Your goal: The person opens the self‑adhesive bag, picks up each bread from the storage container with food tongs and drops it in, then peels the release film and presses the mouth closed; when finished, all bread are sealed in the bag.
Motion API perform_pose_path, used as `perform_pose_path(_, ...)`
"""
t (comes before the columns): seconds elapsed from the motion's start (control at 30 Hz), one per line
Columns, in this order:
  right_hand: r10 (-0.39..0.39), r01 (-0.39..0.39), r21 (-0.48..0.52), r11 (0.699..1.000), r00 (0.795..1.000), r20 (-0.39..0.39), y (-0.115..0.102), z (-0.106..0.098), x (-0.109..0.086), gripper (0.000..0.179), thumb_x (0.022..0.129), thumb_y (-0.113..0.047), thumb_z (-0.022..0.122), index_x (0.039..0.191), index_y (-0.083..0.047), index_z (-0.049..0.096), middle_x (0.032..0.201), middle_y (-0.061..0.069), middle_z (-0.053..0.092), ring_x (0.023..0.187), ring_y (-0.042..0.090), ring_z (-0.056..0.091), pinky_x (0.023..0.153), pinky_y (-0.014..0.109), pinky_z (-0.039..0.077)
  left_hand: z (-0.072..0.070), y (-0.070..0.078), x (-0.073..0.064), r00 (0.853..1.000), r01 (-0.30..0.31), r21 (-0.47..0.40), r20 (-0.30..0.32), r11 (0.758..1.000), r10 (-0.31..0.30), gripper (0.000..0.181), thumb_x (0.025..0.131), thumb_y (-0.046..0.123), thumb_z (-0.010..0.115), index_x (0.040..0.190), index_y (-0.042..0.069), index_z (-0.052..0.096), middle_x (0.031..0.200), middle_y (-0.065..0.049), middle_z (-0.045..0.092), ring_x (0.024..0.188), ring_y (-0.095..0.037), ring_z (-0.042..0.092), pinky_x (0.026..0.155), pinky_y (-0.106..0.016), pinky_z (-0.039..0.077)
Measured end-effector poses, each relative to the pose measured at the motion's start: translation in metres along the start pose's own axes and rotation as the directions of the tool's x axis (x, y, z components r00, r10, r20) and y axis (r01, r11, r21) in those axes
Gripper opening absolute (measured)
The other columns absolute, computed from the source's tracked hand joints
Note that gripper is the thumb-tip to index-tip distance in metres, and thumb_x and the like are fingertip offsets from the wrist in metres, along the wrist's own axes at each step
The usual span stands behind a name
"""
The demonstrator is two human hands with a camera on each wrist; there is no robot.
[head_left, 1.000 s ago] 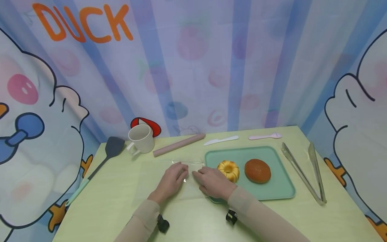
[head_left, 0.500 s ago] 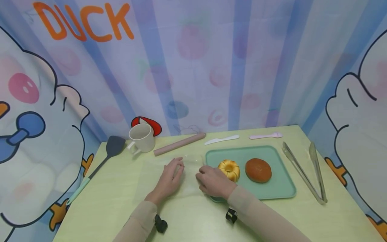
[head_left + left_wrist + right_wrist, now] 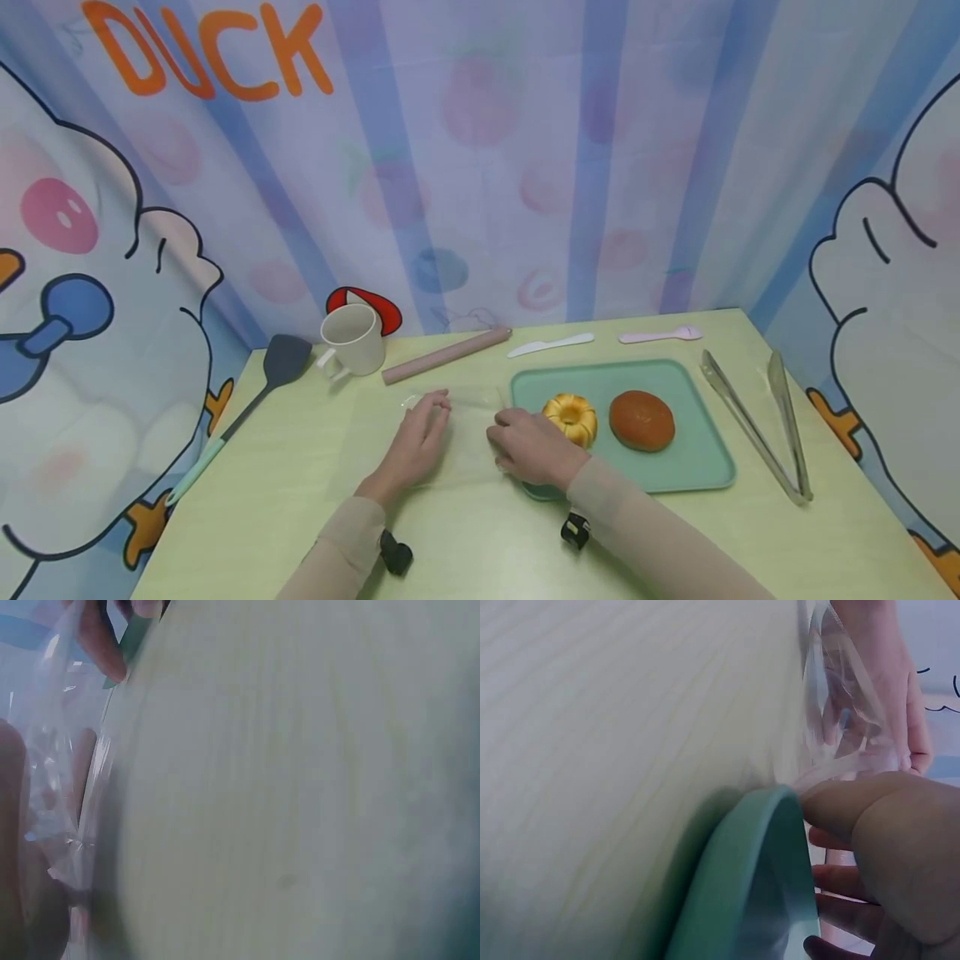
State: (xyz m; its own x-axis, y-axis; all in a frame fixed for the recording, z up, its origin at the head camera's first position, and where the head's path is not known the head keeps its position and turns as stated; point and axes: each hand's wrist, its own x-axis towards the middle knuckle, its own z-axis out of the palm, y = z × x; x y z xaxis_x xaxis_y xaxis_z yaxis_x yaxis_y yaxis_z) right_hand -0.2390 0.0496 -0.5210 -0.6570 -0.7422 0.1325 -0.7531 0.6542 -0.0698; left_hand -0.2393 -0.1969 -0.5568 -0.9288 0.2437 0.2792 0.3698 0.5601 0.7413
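Hands: two, apart from each other; a strip of plastic shows between them.
Left hand (image 3: 412, 442): fingers loosely extended, against the film; in its wrist view thumb and finger stand apart, with plastic across the gap.
Right hand (image 3: 536, 446): fingers curled, thumb and forefinger pinching the film's edge, over the tray's near left corner.
Plastic bag (image 3: 468, 454): one, clear, on the worktop (image 3: 465, 550), under and between the hands, left of the tray; partly raised in the wrist views.
Tray (image 3: 693, 467): one, green, carrying two breads.
Breads: one ring-shaped bread (image 3: 572, 418), just beside the right hand; one round brown bun (image 3: 642, 421) to its right, a little apart.
Tongs (image 3: 741, 412): one pair, two arms spread, right of the tray, joined end toward the person.
Small utensils: two, behind the tray, one white knife (image 3: 551, 345) and one pink utensil (image 3: 660, 335).
Rolling pin (image 3: 446, 356): one, lying slantwise behind the bag.
Mug (image 3: 352, 342): one, upright, handle toward the left.
Spatula (image 3: 283, 367): one, dark head, pale green handle, at the left edge.
Black wrist devices (image 3: 396, 552): two, one per wrist.
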Motion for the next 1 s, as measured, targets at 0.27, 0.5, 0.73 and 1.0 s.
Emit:
perform_pose_path(0.27,-0.017,0.020,0.092,0.996,0.999,-0.039,0.003,-0.013,-0.004,0.037,0.100,-0.024,0.073,0.131,-0.005,0.070,0.138,0.018,0.066,0.127,0.032,0.064,0.105,0.044,0.055,0.006,0.001,0.002,0.999,0.015,-0.012,-0.029,1.000,-0.016,0.024,0.114,0.026,0.043,0.118,0.007,0.056,0.152,-0.022,0.054,0.149,-0.044,0.041,0.117,-0.083,0.004)
perform_pose_path(0.5,0.002,0.017,0.168,0.986,0.993,-0.117,0.011,-0.034,-0.022,0.041,0.099,-0.023,0.075,0.135,-0.006,0.068,0.140,0.017,0.065,0.129,0.033,0.063,0.107,0.046,0.054,0.006,0.006,0.004,0.998,0.012,0.013,-0.063,1.000,-0.011,0.024,0.113,0.024,0.045,0.116,0.004,0.059,0.154,-0.020,0.053,0.150,-0.042,0.041,0.116,-0.084,0.007)
perform_pose_path(0.73,0.080,-0.040,0.207,0.977,0.979,-0.189,0.029,-0.057,-0.050,0.044,0.098,-0.024,0.076,0.137,-0.007,0.067,0.140,0.017,0.064,0.128,0.033,0.063,0.103,0.049,0.056,0.000,0.010,0.008,0.998,-0.020,0.067,-0.055,0.998,0.024,0.023,0.113,0.021,0.046,0.116,0.005,0.062,0.154,-0.020,0.052,0.148,-0.040,0.043,0.120,-0.074,0.022)
perform_pose_path(1.0,0.181,-0.128,0.248,0.960,0.963,-0.202,0.053,-0.067,-0.081,0.043,0.098,-0.024,0.077,0.136,-0.007,0.067,0.140,0.018,0.063,0.126,0.035,0.064,0.095,0.050,0.059,-0.005,0.008,0.009,0.995,-0.044,0.070,-0.081,0.997,0.050,0.012,0.111,0.013,0.050,0.115,0.008,0.060,0.145,-0.021,0.059,0.143,-0.038,0.050,0.121,-0.054,0.037)
